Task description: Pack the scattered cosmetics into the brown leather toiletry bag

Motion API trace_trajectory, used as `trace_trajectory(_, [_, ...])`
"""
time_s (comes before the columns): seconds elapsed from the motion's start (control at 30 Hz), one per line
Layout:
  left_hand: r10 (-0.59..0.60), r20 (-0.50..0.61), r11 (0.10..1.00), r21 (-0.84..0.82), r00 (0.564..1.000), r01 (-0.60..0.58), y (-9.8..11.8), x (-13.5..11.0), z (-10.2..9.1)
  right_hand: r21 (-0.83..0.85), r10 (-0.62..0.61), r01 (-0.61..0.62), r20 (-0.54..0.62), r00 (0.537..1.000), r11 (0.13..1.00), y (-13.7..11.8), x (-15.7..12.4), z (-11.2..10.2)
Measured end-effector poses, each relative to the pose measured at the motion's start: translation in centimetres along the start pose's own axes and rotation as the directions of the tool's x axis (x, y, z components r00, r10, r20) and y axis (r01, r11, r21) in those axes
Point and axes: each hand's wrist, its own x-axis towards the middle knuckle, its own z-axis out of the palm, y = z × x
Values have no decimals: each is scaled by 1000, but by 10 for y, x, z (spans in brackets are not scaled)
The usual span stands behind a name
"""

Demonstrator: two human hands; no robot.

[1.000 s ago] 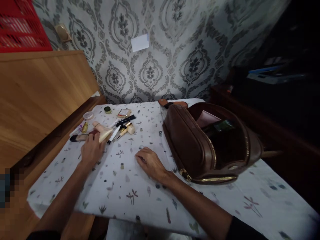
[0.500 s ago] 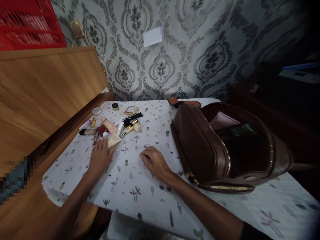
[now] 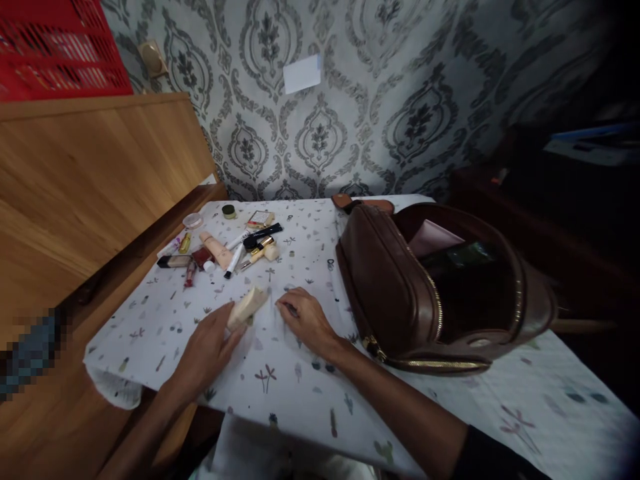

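A pale cream squeeze tube (image 3: 249, 305) is in my left hand (image 3: 210, 343), held low over the printed cloth with its far end pointing up and right. To the right of it, my right hand (image 3: 307, 319) rests on the cloth with fingers curled together; whatever they may hold is hidden. Beyond my left hand lies a loose group of cosmetics: a peach tube (image 3: 216, 249), a slim white tube with a black cap (image 3: 235, 260), a dark red item (image 3: 202, 257), a black-capped bottle (image 3: 174, 262) and a brush (image 3: 260, 255).
A brown leather bag (image 3: 385, 280) stands unzipped on the right of the table, with a pink item (image 3: 434, 237) inside. Farther back are a round jar (image 3: 229, 211) and a compact (image 3: 261, 219). A wooden panel (image 3: 100, 160) borders the left, below a red crate (image 3: 60, 50).
My left hand has drawn the cream tube away from the cosmetics, toward me and to the right. My right hand stays curled in nearly the same place.
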Motion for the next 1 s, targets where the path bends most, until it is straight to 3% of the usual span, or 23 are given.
trace_trajectory(0.2, [122,-58,986,118,991,-115,13,-8,8,36,41,-40,-44,998,999,-2,-1,-2])
trace_trajectory(0.33, [246,-58,966,102,968,-239,28,-15,12,67,52,-48,-49,997,997,-4,-2,-6])
trace_trajectory(0.5, [204,-20,978,43,979,-203,39,-22,3,90,46,-45,-7,999,995,-9,-3,-9])
trace_trajectory(0.7, [183,-80,966,-170,980,-194,45,-9,-5,222,104,-104,10,995,969,-12,-3,-9])
trace_trajectory(0.77, [184,-91,958,-208,979,-199,48,-3,-9,366,180,-175,21,984,914,-12,-2,-10])
trace_trajectory(0.87, [183,-116,949,-240,976,-206,52,7,-12,615,275,-302,141,951,729,-14,0,-12])
trace_trajectory(1.0, [160,-177,951,-236,971,-199,51,21,-12,770,288,-381,263,921,512,-19,1,-15])
